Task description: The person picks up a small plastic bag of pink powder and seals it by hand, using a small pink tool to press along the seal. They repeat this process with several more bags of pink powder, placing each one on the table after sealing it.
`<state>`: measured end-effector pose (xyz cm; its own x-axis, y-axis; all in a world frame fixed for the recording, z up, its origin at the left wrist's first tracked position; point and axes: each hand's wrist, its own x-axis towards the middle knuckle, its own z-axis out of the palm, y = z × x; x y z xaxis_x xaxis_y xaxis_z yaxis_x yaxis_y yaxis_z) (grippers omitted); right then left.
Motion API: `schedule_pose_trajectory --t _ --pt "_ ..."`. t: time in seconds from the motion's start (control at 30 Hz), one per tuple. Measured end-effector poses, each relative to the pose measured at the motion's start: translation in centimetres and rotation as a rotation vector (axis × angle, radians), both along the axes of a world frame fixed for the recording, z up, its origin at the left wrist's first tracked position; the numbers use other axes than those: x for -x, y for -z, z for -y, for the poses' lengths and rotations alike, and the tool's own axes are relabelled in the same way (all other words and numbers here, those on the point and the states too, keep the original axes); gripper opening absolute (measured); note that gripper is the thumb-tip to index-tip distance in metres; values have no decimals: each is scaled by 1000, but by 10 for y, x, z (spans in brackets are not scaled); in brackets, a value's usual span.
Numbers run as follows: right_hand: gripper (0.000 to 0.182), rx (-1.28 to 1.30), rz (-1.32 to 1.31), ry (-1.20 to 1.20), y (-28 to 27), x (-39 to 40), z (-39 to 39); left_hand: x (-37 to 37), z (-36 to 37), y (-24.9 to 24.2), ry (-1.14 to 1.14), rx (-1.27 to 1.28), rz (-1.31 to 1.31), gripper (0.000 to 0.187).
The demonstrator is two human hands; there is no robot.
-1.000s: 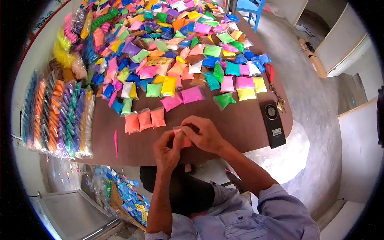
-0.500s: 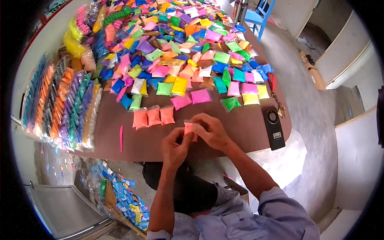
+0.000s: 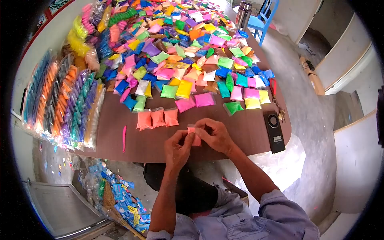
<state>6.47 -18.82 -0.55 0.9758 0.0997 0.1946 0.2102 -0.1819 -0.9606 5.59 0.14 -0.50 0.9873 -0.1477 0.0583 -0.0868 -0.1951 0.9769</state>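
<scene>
Between both hands, over the table's near edge, is a small coral-coloured packet in clear plastic. My left hand pinches its left side with thumb and fingers. My right hand is closed on its upper right part, and the fingers hide some of it. Just beyond my left hand, three similar coral packets lie side by side, the middle one touching or nearly touching its neighbours. A thin pink plastic stick lies on the brown table to the left.
A large heap of colourful packets covers the table's far part. Long bags of twisted coloured material stand at left. A black device, keys on a red strap and a steel flask line the right side. Blue wrappers fill a container below.
The view has shifted slightly, so the table's contents sit a little lower. Both hands still hold the coral packet, with the fingers only slightly moved.
</scene>
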Motion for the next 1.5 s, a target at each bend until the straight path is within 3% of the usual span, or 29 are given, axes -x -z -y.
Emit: schedule_pose_trajectory --t 0.37,0.5,0.57,0.97,1.27,1.5 --pt "15 -254 -87 -29 4 0 3 3 11 -9 -24 17 48 28" --pt "19 -227 -78 -43 0 1 0 3 5 -8 -25 -11 40 24" --pt "21 10 6 -1 -3 1 -1 2 2 -5 -15 -18 43 23" --pt "17 -232 -78 17 -1 1 3 3 7 -9 -9 33 46 26" --pt "22 -98 -64 -2 -1 0 3 1 3 0 -13 58 67 20" --pt "21 -176 -75 -5 5 -1 5 3 8 -10 -42 56 61 26"
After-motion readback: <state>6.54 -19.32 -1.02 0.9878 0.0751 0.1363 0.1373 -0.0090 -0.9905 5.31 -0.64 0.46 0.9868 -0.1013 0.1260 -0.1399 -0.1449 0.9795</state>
